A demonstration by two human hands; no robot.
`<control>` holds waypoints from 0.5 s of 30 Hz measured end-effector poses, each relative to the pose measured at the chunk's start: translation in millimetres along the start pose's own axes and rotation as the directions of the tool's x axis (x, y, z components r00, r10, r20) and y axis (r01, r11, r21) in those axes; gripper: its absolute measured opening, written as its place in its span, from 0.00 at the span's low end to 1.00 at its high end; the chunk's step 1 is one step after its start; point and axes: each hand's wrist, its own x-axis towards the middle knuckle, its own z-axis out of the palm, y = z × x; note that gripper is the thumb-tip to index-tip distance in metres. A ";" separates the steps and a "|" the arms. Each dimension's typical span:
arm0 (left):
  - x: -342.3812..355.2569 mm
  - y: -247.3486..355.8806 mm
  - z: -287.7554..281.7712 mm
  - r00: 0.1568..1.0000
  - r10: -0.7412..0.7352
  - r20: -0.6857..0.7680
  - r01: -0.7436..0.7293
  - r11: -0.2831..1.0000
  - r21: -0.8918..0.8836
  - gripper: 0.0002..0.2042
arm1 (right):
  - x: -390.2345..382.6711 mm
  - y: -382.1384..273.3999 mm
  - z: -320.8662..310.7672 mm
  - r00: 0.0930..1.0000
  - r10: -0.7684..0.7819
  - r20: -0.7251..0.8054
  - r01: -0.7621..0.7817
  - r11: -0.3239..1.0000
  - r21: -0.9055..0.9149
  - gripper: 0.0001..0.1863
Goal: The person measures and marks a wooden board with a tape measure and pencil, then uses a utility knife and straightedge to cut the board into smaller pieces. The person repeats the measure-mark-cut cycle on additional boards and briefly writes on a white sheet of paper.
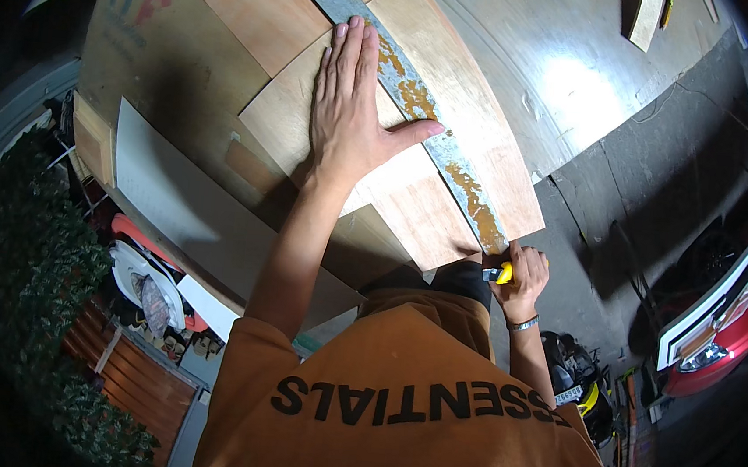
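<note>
My left hand [346, 113] lies flat, thumb stretched to the right, on a thin plywood sheet [411, 210] and across a long metal straightedge [475, 202]. The straightedge is grey with patchy brown-orange wear and runs from the far side down to the plywood's near right corner. At its near end my right hand [527, 276] is closed around a yellow-and-black utility knife [503, 273]. Its blade cannot be made out. The knuckles of that hand are right beside the corner of the plywood.
More thin wood pieces [251, 13] lie on the large board under the plywood. A white panel [181, 179] rests at the left. Wood strips [647, 20] lie at the far right. A red vehicle [721, 340] stands on the right, and a black bag [570, 367] sits below it.
</note>
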 end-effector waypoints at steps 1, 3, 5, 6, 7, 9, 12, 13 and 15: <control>0.3 0.0 -0.1 1.000 -0.002 0.005 0.002 1.000 0.003 0.65 | -0.4 0.2 0.5 1.000 0.007 0.003 -0.007 1.000 -0.008 0.30; 0.7 0.0 -0.2 1.000 0.004 -0.001 -0.004 1.000 0.005 0.65 | -1.2 0.3 0.8 1.000 0.014 0.004 -0.014 1.000 0.000 0.31; 0.8 0.3 -0.3 1.000 0.006 -0.002 -0.006 1.000 0.008 0.65 | -1.6 -0.1 0.7 1.000 0.014 0.001 -0.014 1.000 -0.007 0.31; 0.8 0.5 -0.5 1.000 0.005 -0.001 -0.005 1.000 0.009 0.65 | -1.6 -0.4 0.6 1.000 0.014 0.000 -0.014 1.000 -0.010 0.31; 0.8 0.9 -0.6 1.000 0.003 0.000 -0.003 1.000 0.010 0.65 | -1.5 -0.8 0.4 1.000 0.015 0.003 -0.015 1.000 -0.012 0.31; 0.9 1.4 -1.1 1.000 0.001 0.004 -0.001 1.000 0.015 0.65 | -1.2 -1.5 0.2 1.000 0.017 0.007 -0.017 1.000 -0.015 0.32; 1.5 1.6 -1.6 1.000 -0.002 0.006 0.002 1.000 0.011 0.65 | -1.2 -2.4 -0.3 1.000 0.016 0.011 -0.016 1.000 -0.016 0.32; 1.6 1.4 -1.8 1.000 -0.003 0.006 0.003 1.000 0.008 0.65 | -1.2 -2.4 -0.3 1.000 0.015 0.011 -0.015 1.000 -0.013 0.32; 1.7 1.3 -1.7 1.000 -0.002 -0.002 0.002 1.000 -0.002 0.64 | -1.5 -2.3 -0.4 1.000 0.018 0.018 -0.018 1.000 0.000 0.32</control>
